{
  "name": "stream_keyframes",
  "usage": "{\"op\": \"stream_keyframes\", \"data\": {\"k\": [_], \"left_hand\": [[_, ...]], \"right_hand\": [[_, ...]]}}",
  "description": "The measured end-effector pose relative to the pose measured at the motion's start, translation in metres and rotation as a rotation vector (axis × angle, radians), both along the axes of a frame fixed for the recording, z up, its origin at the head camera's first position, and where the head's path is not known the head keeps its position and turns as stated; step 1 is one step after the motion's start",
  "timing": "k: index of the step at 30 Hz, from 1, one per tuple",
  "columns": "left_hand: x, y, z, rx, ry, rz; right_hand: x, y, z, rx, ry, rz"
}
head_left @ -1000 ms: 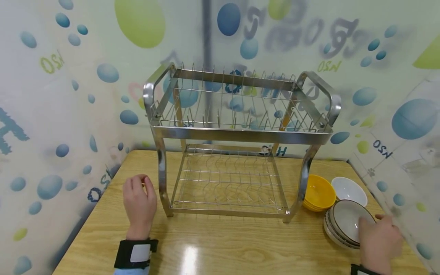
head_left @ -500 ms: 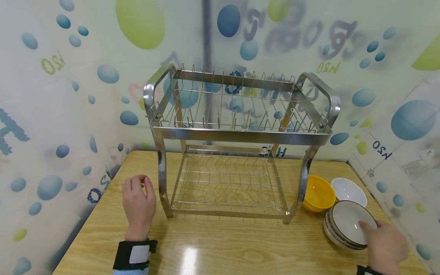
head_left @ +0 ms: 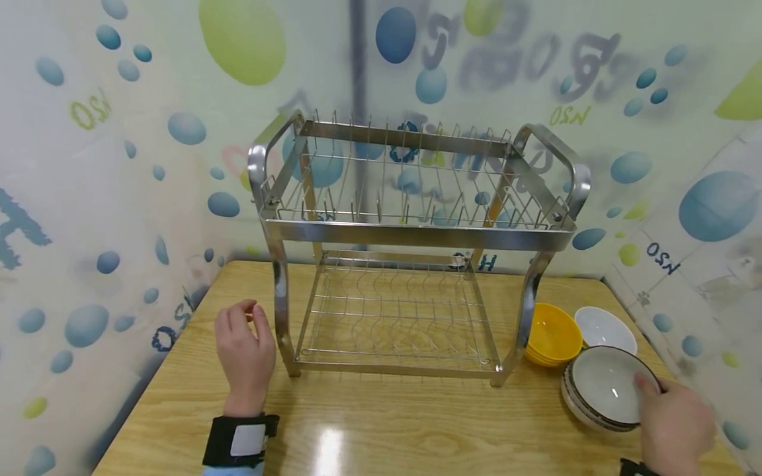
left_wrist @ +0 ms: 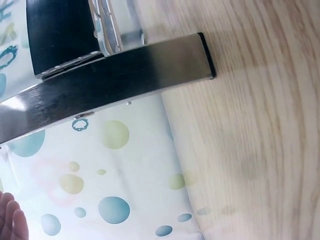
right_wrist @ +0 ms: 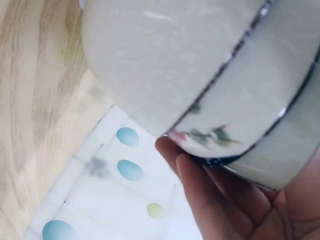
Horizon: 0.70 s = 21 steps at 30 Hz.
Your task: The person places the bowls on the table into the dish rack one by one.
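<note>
My right hand [head_left: 678, 423] grips the right rim of the top bowl [head_left: 608, 383] in a stack at the table's right side, thumb inside and fingers outside. That bowl is pale inside with a dark rim. In the right wrist view, the fingers [right_wrist: 200, 190] lie under the stacked bowls [right_wrist: 280, 90], whose outer walls show dark edges and a painted flower. My left hand [head_left: 245, 347] holds nothing, its fingers loosely bent beside the dish rack's left front leg [head_left: 281, 304]. In the left wrist view only its fingertips [left_wrist: 19, 222] show, at the lower left corner.
A two-tier metal dish rack [head_left: 417, 235] stands mid-table, its wire shelves bare. Yellow bowls [head_left: 553, 334] sit stacked by its right leg, with a white bowl [head_left: 606, 330] behind the held stack. Patterned walls [head_left: 708, 277] border the wooden table [head_left: 417, 430] closely.
My right hand has shifted right and closed on the top bowl's rim, thumb now inside. The top bowl has moved slightly right over the stack. The left hand has hardly moved.
</note>
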State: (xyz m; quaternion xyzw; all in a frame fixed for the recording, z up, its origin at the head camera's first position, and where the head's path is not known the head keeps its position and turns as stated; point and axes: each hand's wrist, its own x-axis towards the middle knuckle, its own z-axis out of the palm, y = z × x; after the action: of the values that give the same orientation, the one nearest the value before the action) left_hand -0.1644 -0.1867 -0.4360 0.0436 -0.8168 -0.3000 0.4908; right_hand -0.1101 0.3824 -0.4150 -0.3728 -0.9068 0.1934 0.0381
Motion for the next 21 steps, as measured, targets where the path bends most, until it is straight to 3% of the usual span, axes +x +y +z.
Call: {"op": "stream_keyframes", "data": {"k": [9, 16, 21], "left_hand": [[0.001, 0.006, 0.003, 0.019, 0.167, -0.006], [-0.005, 0.014, 0.010, -0.010, 0.397, 0.060], [-0.007, 0.023, 0.017, -0.048, 0.483, 0.088]], "right_hand": [[0.001, -0.005, 0.002, 0.054, 0.074, -0.009], [-0.001, -0.007, 0.003, 0.102, 0.100, -0.014], [0.001, -0.008, 0.003, 0.134, 0.195, -0.001]]}}
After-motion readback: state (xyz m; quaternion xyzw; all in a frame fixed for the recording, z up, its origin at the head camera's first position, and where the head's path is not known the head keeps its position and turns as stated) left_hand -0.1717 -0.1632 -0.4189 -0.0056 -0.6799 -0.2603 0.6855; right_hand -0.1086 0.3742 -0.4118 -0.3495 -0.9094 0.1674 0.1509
